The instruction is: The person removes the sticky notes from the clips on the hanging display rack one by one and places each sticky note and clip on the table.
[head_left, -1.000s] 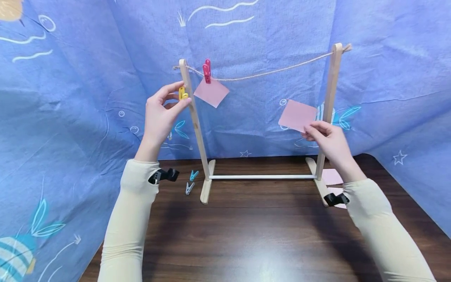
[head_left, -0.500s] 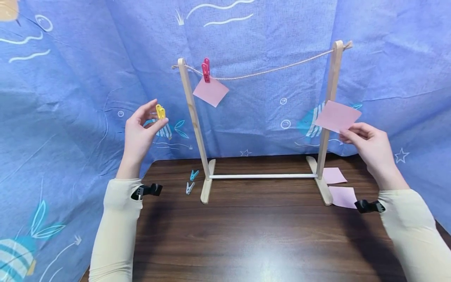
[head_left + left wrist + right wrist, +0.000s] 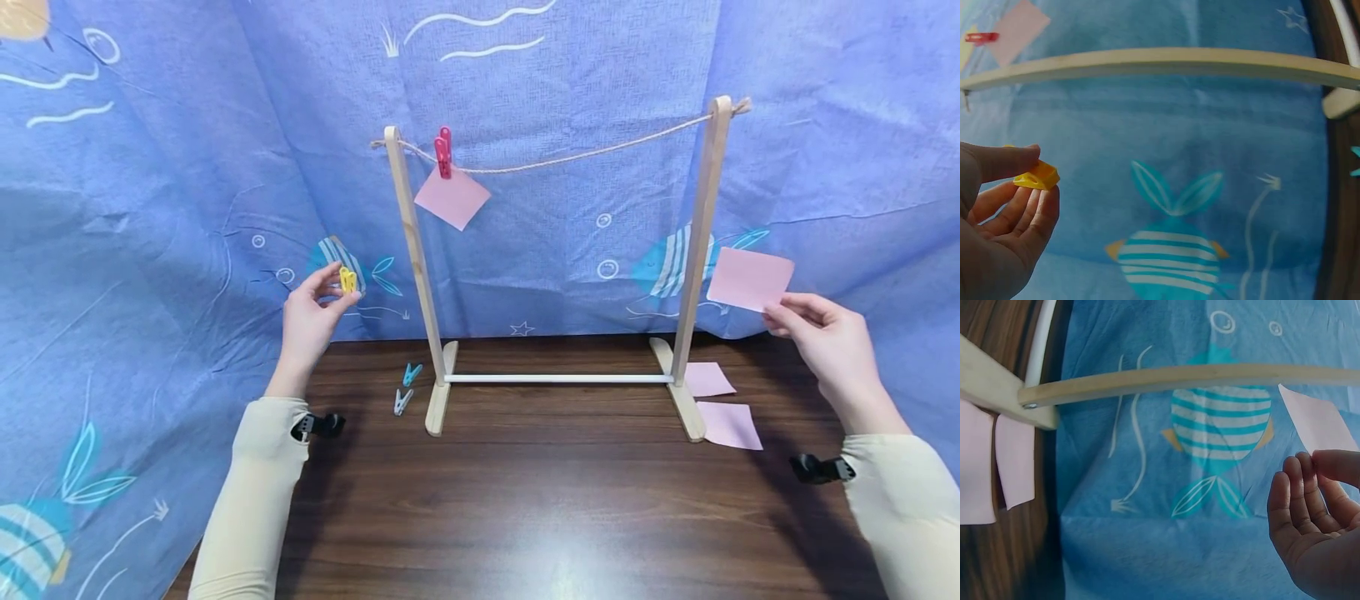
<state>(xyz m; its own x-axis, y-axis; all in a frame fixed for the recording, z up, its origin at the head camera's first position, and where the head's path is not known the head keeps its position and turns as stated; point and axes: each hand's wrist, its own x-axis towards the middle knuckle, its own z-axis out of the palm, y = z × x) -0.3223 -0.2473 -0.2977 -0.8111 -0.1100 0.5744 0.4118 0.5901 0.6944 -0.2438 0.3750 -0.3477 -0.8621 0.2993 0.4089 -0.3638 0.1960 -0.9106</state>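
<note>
My left hand (image 3: 313, 317) pinches a yellow clothespin (image 3: 348, 280) between thumb and fingers, left of the wooden stand's left post (image 3: 417, 258). In the left wrist view the same clothespin (image 3: 1039, 176) sticks out past the thumb tip. Over on the right, my right hand (image 3: 828, 346) pinches a pink paper square (image 3: 750, 277) by its lower right corner, outside the right post (image 3: 702, 242). A sagging string (image 3: 570, 158) joins the two post tops. Near its left end a red clothespin (image 3: 444, 154) clips another pink paper square (image 3: 453, 198) to it.
On the dark wood table (image 3: 540, 500), a blue clothespin (image 3: 412, 374) and a pale grey clothespin (image 3: 402, 402) lie beside the stand's left foot (image 3: 441, 392). Two pink squares lie by the right foot (image 3: 681, 400), the nearer sheet (image 3: 731, 426) partly under it. Blue patterned cloth (image 3: 555, 250) hangs behind.
Both hands have moved outward from the stand and down, the left with the yellow clothespin, the right with the pink paper. The paper hung on the string stays in place.
</note>
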